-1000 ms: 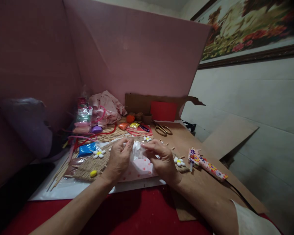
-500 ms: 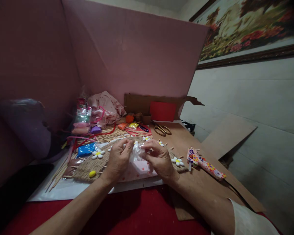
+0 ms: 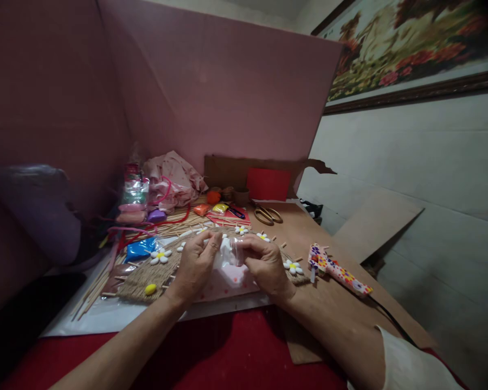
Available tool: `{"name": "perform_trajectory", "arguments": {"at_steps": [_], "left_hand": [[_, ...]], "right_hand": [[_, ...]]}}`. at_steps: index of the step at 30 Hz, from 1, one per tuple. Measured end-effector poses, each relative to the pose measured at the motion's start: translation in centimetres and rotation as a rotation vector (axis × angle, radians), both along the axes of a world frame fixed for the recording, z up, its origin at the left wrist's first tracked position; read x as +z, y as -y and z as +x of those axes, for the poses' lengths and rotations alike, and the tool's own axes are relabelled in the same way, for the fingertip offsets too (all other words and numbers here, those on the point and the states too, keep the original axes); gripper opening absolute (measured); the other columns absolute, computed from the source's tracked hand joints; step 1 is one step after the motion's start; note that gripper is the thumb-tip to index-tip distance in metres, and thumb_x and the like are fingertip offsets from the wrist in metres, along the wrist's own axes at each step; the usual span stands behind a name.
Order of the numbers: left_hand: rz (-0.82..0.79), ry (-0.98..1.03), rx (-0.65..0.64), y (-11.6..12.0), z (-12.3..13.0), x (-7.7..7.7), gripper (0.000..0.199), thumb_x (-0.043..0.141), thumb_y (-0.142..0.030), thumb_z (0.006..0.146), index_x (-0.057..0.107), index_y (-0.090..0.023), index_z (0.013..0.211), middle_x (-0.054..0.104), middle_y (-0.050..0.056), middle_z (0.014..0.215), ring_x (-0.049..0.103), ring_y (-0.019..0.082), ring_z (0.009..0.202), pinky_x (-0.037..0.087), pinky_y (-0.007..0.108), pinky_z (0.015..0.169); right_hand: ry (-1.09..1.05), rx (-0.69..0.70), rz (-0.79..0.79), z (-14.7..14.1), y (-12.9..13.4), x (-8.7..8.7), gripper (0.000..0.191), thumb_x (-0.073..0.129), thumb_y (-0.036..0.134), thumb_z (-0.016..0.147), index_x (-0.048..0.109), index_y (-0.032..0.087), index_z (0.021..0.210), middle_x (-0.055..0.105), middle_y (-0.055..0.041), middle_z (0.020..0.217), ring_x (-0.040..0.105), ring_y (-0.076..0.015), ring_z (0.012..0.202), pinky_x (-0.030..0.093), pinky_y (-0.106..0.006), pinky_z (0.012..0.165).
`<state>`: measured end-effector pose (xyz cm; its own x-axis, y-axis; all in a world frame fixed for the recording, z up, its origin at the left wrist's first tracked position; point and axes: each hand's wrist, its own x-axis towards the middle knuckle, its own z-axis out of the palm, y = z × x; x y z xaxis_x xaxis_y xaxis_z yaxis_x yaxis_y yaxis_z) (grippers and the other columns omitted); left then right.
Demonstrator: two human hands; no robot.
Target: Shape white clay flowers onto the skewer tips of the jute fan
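Observation:
Between my hands is a small clear plastic bag with something white in it, perhaps clay. My left hand is closed, thumb against the forefinger, at the bag's left side. The bag's right edge is pinched by my right hand, its other fingers curled in. Below lies a woven twine piece with stick ends poking out, white daisies with yellow centres along it and a pink dotted cloth at its middle. A lone yellow oval sits on its left part.
Gold-handled scissors lie behind on brown board. A flower-patterned glue gun is at right. Packets of coloured clay, a blue one among them, thin sticks and crumpled pink cloth are at left. A pink panel stands behind.
My right fingers have drawn closer together on the bag, and more of its clear edge shows between my hands. The whole view has shifted slightly.

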<state>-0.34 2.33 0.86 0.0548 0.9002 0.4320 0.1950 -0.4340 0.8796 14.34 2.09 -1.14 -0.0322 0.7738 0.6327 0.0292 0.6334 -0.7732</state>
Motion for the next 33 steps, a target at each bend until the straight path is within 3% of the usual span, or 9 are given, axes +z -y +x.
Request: {"name": "perform_trajectory", "arguments": {"at_steps": [6, 11, 14, 19, 26, 33], "left_hand": [[-0.127, 0.178, -0.093, 0.0, 0.2, 0.1, 0.031, 0.055, -0.045, 0.079, 0.051, -0.017, 0.067, 0.042, -0.006, 0.055, 0.035, 0.008, 0.046, 0.026, 0.019, 0.042], [-0.335, 0.290, -0.201, 0.1, 0.3, 0.4, 0.036, 0.057, -0.051, 0.075, 0.051, -0.017, 0.065, 0.047, -0.005, 0.054, 0.037, 0.008, 0.044, 0.027, 0.019, 0.043], [-0.294, 0.262, -0.162, 0.3, 0.2, 0.7, 0.036, 0.060, -0.051, 0.072, 0.055, -0.016, 0.068, 0.051, -0.004, 0.055, 0.040, 0.009, 0.045, 0.030, 0.020, 0.044], [-0.218, 0.210, -0.090, 0.5, 0.3, 0.9, 0.035, 0.060, -0.049, 0.073, 0.054, -0.016, 0.064, 0.044, -0.006, 0.051, 0.034, 0.007, 0.043, 0.026, 0.019, 0.040], [-0.260, 0.311, -0.125, 0.4, 0.5, 0.7, 0.035, 0.060, -0.047, 0.075, 0.048, -0.017, 0.063, 0.041, -0.006, 0.052, 0.032, 0.006, 0.043, 0.025, 0.018, 0.040], [-0.226, 0.213, -0.111, 0.2, 0.2, 0.7, 0.036, 0.057, -0.049, 0.075, 0.049, -0.017, 0.061, 0.042, -0.005, 0.051, 0.034, 0.008, 0.044, 0.027, 0.020, 0.040]], "right_hand": [[0.001, -0.029, 0.013, 0.1, 0.4, 0.6, 0.031, 0.052, 0.008, 0.070, 0.074, 0.023, 0.084, 0.060, -0.0016, 0.076, 0.054, -0.0131, 0.072, 0.044, -0.025, 0.062], [-0.017, 0.068, -0.045, 0.1, 0.4, 0.9, 0.022, 0.056, 0.015, 0.073, 0.074, 0.024, 0.081, 0.054, -0.0001, 0.069, 0.049, -0.0113, 0.064, 0.041, -0.025, 0.057], [-0.020, 0.150, -0.070, 0.0, 0.1, 0.9, 0.020, 0.057, 0.017, 0.072, 0.073, 0.024, 0.081, 0.057, -0.0009, 0.073, 0.051, -0.0123, 0.067, 0.042, -0.025, 0.058], [0.001, 0.224, -0.077, 0.1, 0.0, 0.8, 0.018, 0.058, 0.014, 0.071, 0.072, 0.024, 0.077, 0.059, -0.0006, 0.076, 0.052, -0.0122, 0.069, 0.043, -0.026, 0.062], [-0.095, 0.181, -0.109, 0.0, 0.5, 1.0, 0.020, 0.056, 0.012, 0.069, 0.071, 0.022, 0.078, 0.052, 0.0020, 0.065, 0.046, -0.0098, 0.057, 0.039, -0.024, 0.053], [0.015, 0.181, -0.079, 0.0, 0.7, 1.2, 0.026, 0.055, 0.013, 0.069, 0.074, 0.025, 0.082, 0.049, 0.0016, 0.065, 0.043, -0.0103, 0.060, 0.038, -0.024, 0.055]]}}
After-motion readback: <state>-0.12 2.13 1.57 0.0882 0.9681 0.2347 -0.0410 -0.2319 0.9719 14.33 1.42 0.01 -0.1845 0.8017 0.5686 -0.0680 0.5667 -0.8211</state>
